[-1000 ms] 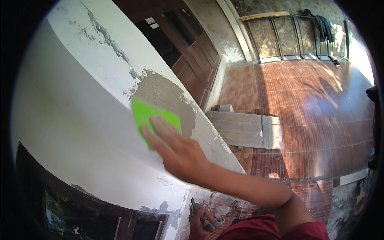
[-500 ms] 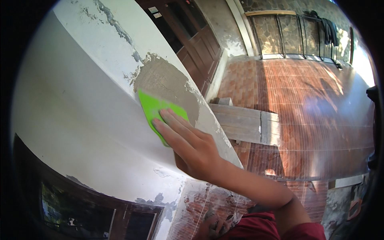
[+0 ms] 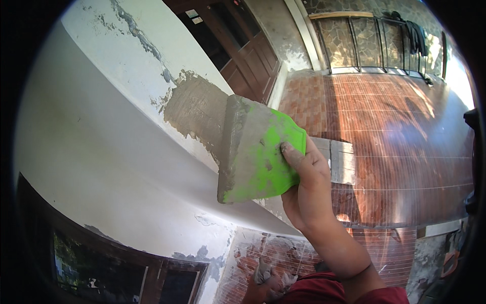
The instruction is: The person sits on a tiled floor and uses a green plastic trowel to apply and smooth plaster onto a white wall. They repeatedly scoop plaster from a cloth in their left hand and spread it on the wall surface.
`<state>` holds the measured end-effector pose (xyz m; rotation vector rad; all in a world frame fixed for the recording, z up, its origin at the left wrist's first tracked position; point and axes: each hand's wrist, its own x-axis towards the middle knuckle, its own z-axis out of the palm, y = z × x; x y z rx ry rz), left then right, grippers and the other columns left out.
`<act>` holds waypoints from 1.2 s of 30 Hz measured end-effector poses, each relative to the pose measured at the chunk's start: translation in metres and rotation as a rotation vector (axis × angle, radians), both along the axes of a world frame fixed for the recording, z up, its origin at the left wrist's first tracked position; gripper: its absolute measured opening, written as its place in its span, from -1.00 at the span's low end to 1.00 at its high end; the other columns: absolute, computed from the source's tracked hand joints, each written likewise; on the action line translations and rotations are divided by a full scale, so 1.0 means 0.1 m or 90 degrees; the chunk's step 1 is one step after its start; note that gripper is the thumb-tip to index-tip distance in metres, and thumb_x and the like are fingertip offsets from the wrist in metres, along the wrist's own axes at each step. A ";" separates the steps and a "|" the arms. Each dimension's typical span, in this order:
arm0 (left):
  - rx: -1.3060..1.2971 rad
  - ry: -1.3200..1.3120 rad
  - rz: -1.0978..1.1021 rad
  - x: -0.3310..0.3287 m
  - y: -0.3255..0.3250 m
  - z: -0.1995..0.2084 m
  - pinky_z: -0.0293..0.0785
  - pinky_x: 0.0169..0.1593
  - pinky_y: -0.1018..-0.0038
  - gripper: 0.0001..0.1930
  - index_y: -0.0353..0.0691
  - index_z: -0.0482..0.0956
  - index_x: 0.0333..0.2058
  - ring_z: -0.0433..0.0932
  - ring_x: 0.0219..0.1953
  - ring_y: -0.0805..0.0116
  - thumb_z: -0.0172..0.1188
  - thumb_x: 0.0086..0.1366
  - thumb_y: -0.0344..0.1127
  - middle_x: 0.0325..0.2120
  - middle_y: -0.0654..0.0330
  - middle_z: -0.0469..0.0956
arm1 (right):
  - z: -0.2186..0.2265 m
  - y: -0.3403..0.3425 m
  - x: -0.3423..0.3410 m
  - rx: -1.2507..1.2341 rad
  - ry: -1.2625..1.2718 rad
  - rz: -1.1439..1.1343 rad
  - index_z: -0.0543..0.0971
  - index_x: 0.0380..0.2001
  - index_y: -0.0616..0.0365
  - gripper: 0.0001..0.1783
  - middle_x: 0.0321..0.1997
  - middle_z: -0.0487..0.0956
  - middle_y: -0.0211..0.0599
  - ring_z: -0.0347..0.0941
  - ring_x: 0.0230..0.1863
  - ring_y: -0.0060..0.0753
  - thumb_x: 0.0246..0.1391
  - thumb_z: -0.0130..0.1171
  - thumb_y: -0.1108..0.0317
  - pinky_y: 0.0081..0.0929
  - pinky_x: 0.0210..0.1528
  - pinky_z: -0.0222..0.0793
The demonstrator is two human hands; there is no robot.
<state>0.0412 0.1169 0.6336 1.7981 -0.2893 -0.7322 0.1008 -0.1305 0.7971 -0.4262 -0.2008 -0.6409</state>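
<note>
My right hand (image 3: 311, 175) grips a green plastic putty spreader (image 3: 268, 152) by its far edge, thumb on top. Its broad face is turned up and smeared with grey filler, with a thick wet band along the left edge. Behind it, a grey-brown filler patch (image 3: 195, 104) covers part of the white wall ledge (image 3: 147, 83); the spreader hides the patch's lower end. Low in the view, my left hand (image 3: 260, 291) is closed around something grey and crumpled, partly see-through like plastic. Its exact kind does not show.
Cracked, peeling paint (image 3: 134, 28) runs up the ledge. A dark-framed window (image 3: 101, 263) lies at lower left, a brown door (image 3: 243, 55) beyond the ledge. A wooden plank bench (image 3: 341, 162) stands on the red tiled floor (image 3: 405, 152); a black metal rack (image 3: 372, 48) is behind.
My right hand has lifted the spreader off the filler patch, drawn it to the right and turned it over, so its filler-coated face now shows. The left hand stays low, shifted slightly.
</note>
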 end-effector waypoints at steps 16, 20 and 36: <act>-0.059 0.087 0.170 0.23 0.43 -0.23 0.30 -0.57 0.50 -0.90 -0.18 0.43 -0.41 0.38 -0.68 0.43 0.14 0.26 -0.36 -0.71 0.23 0.40 | 0.57 0.25 0.75 -0.601 0.006 -0.836 0.48 0.13 0.12 -0.50 -0.30 0.62 0.10 0.60 -0.47 -0.02 0.08 0.06 0.62 -0.35 -0.43 0.47; 0.008 0.106 0.178 0.32 0.60 -0.42 0.25 -0.60 0.58 -0.79 -0.08 0.46 -0.51 0.34 -0.67 0.54 0.20 0.30 -0.22 -0.69 0.32 0.38 | 0.48 0.51 0.76 -0.728 0.045 -0.820 0.36 0.23 0.16 -0.32 -0.09 0.57 0.24 0.60 -0.29 0.10 -0.04 0.05 0.68 -0.24 -0.33 0.52; -0.136 0.084 0.060 0.65 0.92 -0.41 0.30 -0.60 0.56 -0.84 -0.18 0.47 -0.22 0.42 -0.65 0.46 0.19 0.26 -0.31 -0.65 0.26 0.45 | 0.56 0.29 0.44 -0.659 0.132 -0.859 0.42 0.17 0.10 -0.42 -0.40 0.56 0.13 0.53 -0.41 0.16 0.02 0.02 0.65 -0.11 -0.38 0.41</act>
